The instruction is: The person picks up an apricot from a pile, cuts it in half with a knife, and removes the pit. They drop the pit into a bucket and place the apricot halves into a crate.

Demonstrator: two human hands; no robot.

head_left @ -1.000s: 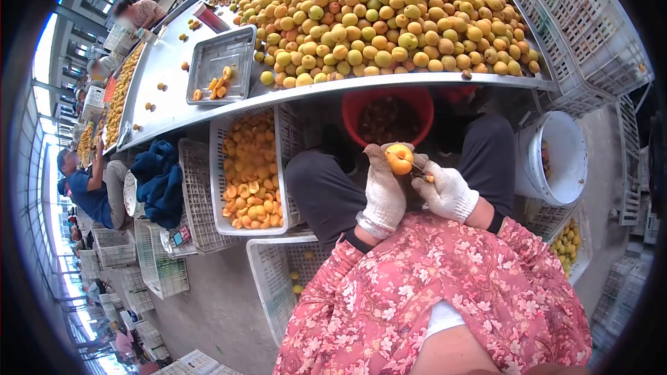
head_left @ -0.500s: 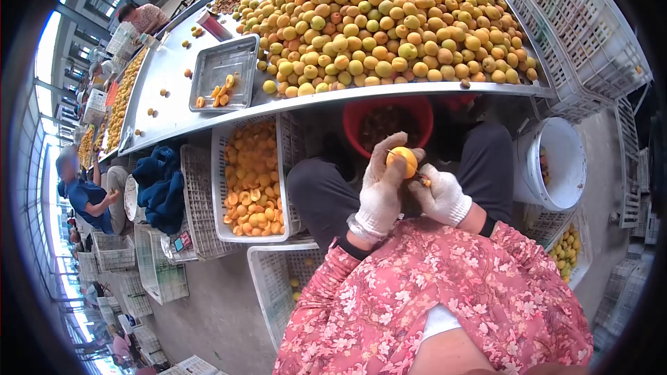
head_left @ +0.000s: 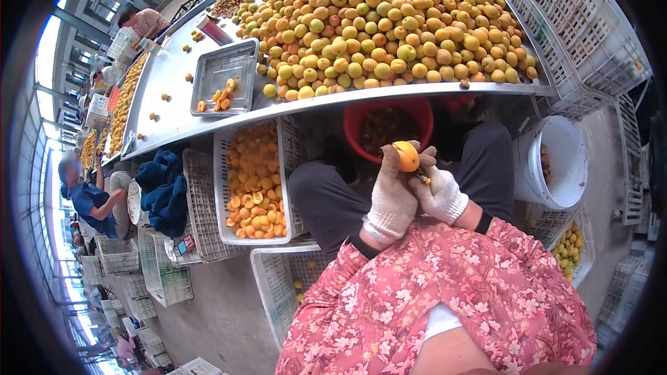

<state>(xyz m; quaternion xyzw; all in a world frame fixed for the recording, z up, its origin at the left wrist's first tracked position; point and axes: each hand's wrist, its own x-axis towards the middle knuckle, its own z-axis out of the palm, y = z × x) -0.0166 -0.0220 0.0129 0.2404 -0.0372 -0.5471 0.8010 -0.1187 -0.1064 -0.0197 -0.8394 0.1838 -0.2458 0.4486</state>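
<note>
Over my lap, my left hand [head_left: 390, 198], in a white knit glove with brown-stained fingers, is closed on a yellow-orange apricot [head_left: 406, 157]. A dark line runs across the fruit's upper side. My right hand [head_left: 442, 193], gloved alike, is closed beside it, with its fingertips against the apricot's right side. A small tool [head_left: 424, 180] with a yellowish end pokes out of the right hand; the rest of it is hidden. Just beyond both hands, under the table edge, a red basin [head_left: 353, 140] holds dark brown bits.
A big heap of apricots [head_left: 389, 21] covers the metal table [head_left: 167, 73], beside a steel tray [head_left: 221, 52] with a few halves. A crate [head_left: 221, 187] of halved apricots stands left of my knees, a white bucket [head_left: 566, 160] right. Stacked crates [head_left: 590, 35] flank the table; people sit farther left.
My hands have drawn together, and the right fingertips now touch the apricot. The apricot has turned in my left hand and shows a line. My left forearm has shifted slightly right.
</note>
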